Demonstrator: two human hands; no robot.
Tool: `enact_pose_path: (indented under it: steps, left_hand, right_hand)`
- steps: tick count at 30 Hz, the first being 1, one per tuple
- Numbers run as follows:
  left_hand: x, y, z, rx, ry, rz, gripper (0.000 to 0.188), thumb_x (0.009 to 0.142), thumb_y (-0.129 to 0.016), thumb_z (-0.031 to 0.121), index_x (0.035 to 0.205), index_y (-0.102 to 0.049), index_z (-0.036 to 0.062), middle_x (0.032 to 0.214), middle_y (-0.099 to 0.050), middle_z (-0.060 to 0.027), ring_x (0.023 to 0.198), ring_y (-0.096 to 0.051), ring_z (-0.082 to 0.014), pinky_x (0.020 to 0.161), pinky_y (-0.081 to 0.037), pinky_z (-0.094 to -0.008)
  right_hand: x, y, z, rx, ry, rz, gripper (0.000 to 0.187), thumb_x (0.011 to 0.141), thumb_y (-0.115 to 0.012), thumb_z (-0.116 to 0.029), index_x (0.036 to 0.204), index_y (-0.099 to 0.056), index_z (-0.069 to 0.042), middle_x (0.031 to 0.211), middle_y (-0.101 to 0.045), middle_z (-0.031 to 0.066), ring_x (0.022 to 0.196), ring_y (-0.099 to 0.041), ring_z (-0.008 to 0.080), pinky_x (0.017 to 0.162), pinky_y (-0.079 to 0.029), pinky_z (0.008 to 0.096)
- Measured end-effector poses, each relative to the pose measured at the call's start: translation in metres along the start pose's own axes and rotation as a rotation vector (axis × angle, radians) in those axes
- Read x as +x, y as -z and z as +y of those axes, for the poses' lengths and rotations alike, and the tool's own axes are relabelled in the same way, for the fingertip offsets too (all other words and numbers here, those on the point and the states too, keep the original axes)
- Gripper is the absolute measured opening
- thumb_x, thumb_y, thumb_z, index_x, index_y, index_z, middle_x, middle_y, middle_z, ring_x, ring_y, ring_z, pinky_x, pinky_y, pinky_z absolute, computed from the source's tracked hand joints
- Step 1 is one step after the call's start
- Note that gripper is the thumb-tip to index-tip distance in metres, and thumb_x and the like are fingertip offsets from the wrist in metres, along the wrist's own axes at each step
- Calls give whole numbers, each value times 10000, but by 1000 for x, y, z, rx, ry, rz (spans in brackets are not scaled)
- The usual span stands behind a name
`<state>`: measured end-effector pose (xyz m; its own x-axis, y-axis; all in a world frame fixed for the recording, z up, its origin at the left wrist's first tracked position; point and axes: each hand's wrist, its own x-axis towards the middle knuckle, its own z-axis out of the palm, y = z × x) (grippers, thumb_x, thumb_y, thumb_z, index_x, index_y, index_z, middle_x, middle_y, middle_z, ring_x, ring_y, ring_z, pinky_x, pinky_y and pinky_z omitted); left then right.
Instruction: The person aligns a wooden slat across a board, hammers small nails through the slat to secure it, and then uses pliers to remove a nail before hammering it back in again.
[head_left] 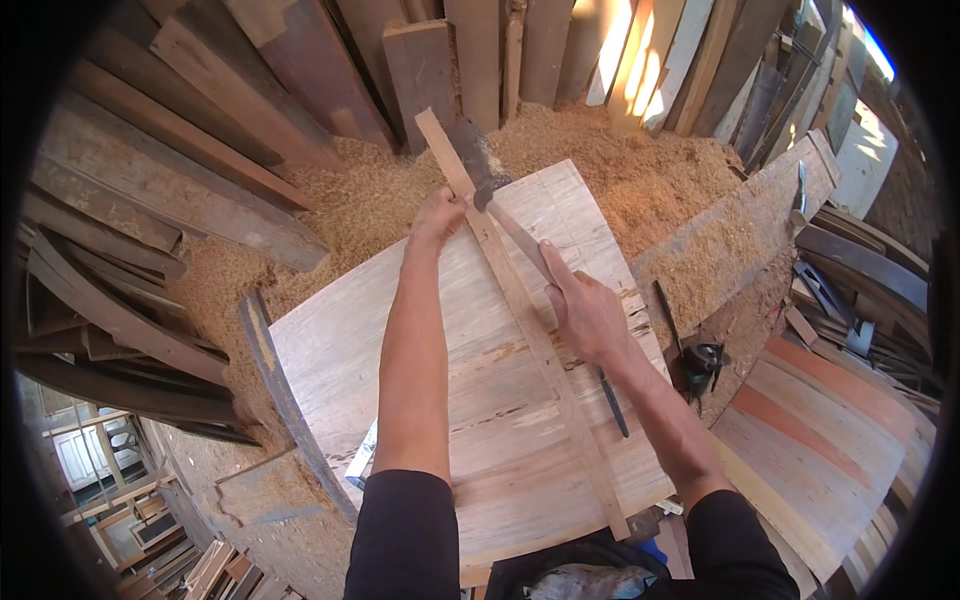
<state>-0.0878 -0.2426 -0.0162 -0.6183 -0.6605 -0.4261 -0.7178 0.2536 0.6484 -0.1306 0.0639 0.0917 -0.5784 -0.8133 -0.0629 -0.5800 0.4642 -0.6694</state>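
A broad, pale wooden panel lies in front of me. Across it runs a long narrow wooden strip, its far end jutting past the panel's far edge. My left hand is closed round the strip near that end. My right hand grips the wooden handle of a hammer-like tool. Its small dark head is at the strip beside my left fingers; whether they touch I cannot tell. Below my right wrist, a slim dark tool rests on the panel.
Sawdust covers the ground beyond the panel, with upright boards behind it. Curved wooden pieces are stacked at left. A black power tool sits right of the panel, near another striped panel. A metal tool lies by my left elbow.
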Motion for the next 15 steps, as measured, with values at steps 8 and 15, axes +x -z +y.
enact_pose_path:
  steps: [8,15]
  left_hand:
    - [29,12,-49,2,-8,-9,373,954,-656,380,1102,-694,40,1015,-726,-147,959,-662,-272,854,-489,-395]
    - [-10,4,18,182,49,-11,409,965,-693,407,961,-663,-1,814,-631,-85,795,-567,-202,728,-465,-396]
  right_hand:
    - [11,-2,-13,-101,-51,-175,606,1010,-543,-229,1587,-362,-190,895,-677,232,805,-675,441,761,-531,511]
    - [-20,12,12,170,8,95,650,984,-588,-156,1586,-347,-114,870,-659,258,763,-649,467,714,-506,519]
